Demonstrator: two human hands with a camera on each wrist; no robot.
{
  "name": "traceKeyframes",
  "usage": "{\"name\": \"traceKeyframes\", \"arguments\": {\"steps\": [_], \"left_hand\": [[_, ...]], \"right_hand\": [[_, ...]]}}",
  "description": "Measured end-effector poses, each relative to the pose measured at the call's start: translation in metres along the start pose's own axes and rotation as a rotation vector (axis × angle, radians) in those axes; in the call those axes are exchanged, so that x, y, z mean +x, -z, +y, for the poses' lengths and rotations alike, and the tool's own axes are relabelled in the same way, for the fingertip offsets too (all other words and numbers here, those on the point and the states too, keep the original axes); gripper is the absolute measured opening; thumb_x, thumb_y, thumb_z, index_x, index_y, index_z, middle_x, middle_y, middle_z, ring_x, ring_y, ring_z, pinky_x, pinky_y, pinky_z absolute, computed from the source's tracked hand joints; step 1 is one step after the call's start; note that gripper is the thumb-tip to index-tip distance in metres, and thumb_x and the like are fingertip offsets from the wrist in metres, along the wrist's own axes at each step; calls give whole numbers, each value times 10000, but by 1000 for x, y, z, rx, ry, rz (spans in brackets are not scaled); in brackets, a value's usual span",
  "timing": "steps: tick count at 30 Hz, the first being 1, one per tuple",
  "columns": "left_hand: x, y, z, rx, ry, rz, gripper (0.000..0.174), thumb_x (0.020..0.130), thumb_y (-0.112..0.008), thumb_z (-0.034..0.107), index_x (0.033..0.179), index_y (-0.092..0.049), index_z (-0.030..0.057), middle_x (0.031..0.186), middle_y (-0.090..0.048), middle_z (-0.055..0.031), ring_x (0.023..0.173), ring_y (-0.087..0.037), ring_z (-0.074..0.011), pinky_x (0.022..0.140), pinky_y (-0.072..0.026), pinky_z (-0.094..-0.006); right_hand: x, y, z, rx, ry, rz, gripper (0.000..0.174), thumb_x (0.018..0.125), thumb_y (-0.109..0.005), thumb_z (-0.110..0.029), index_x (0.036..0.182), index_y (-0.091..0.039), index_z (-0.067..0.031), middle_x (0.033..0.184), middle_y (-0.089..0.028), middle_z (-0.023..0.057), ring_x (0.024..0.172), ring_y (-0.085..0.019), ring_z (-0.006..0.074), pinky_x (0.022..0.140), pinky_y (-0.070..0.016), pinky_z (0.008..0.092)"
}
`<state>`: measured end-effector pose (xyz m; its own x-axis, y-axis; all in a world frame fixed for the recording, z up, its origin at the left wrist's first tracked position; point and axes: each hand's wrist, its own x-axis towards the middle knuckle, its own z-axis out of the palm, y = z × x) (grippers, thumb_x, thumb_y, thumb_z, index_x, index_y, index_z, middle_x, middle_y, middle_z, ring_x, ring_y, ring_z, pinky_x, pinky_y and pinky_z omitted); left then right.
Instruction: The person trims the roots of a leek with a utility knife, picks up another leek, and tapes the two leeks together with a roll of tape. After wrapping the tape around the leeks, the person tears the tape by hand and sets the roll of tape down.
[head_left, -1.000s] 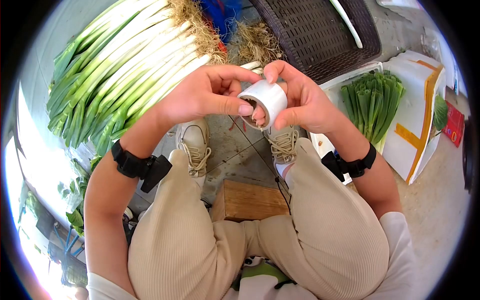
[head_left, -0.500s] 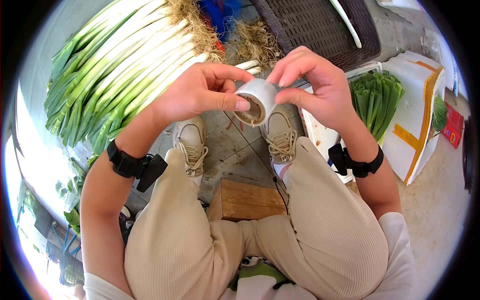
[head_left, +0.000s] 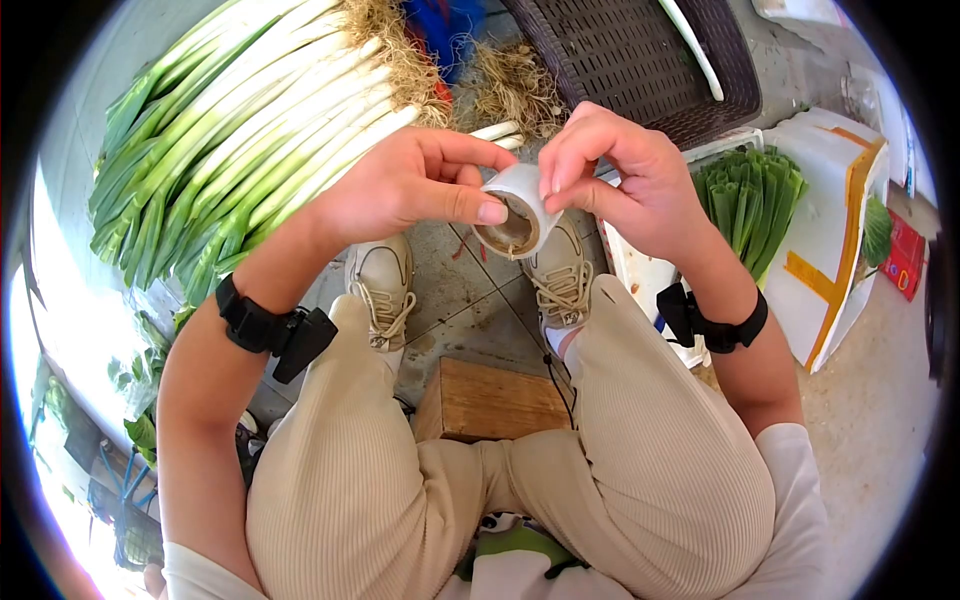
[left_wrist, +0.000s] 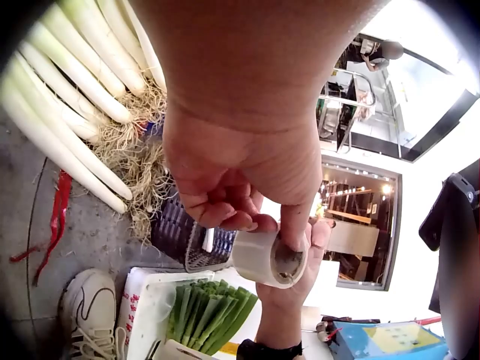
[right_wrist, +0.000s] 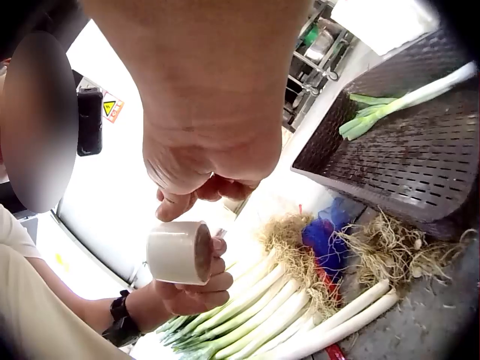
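Observation:
A roll of clear tape (head_left: 524, 182) with a brown core is held up over the shoes. My left hand (head_left: 405, 185) grips it from the left, thumb at the core opening and index finger along the outer side. From the right, my right hand (head_left: 635, 180) has its thumb and bent index finger drawn together at the roll's edge, pinching at the tape surface. In the left wrist view the roll (left_wrist: 253, 259) shows the left thumb inside its core. In the right wrist view the right fingertips (right_wrist: 174, 206) are right at the top of the roll (right_wrist: 169, 253).
Many long leeks (head_left: 250, 150) lie at the left, roots toward the middle. A brown woven basket (head_left: 640, 90) holds one leek at the back. Cut greens (head_left: 750, 200) lie in a white foam box (head_left: 640, 260) at the right. A wooden block (head_left: 495, 400) stands between the legs.
The right hand's fingers have come out of the roll's core and moved to its outer edge, thumb and index finger closing together there. The left hand keeps its grip on the roll.

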<state>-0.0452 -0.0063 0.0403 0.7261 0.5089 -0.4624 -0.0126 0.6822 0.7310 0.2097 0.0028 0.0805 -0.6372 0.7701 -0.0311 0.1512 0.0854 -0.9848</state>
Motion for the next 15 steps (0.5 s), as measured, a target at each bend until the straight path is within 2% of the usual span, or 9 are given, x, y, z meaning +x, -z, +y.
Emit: {"name": "traceKeyframes", "arguments": {"steps": [4,8,10,15], "left_hand": [[-2,-3,5,-12,18,-22,525,813,-783,100,1288,-599,-28,920,-686,-15,850,-628,-71,797,-487,-224],[-3,-1,2,-12,32,-9,539,828,-773,142,1299,-583,-38,983,-700,-34,883,-637,-78,805,-488,-226],[-2,1,-2,-49,-23,70,499,855,-782,178,1259,-608,-57,776,-595,51,687,-505,-24,625,-388,-208],[-4,5,-3,-51,-68,113,511,861,-776,189,1273,-598,-56,763,-566,62,675,-476,-23,617,-366,-201]], "right_hand": [[-2,-3,-3,11,-25,-51,127,874,-666,31,942,-618,-65,892,-626,1,859,-613,115,759,-501,256],[-4,-4,0,71,-1,-56,124,891,-636,45,955,-577,-43,926,-612,22,891,-617,130,821,-520,275],[-6,0,-4,72,-55,-68,126,901,-622,54,960,-552,-32,957,-605,33,908,-614,134,878,-524,293],[-12,7,-10,100,-71,-46,133,910,-604,67,973,-542,-33,981,-601,37,916,-604,124,895,-520,293]]}}
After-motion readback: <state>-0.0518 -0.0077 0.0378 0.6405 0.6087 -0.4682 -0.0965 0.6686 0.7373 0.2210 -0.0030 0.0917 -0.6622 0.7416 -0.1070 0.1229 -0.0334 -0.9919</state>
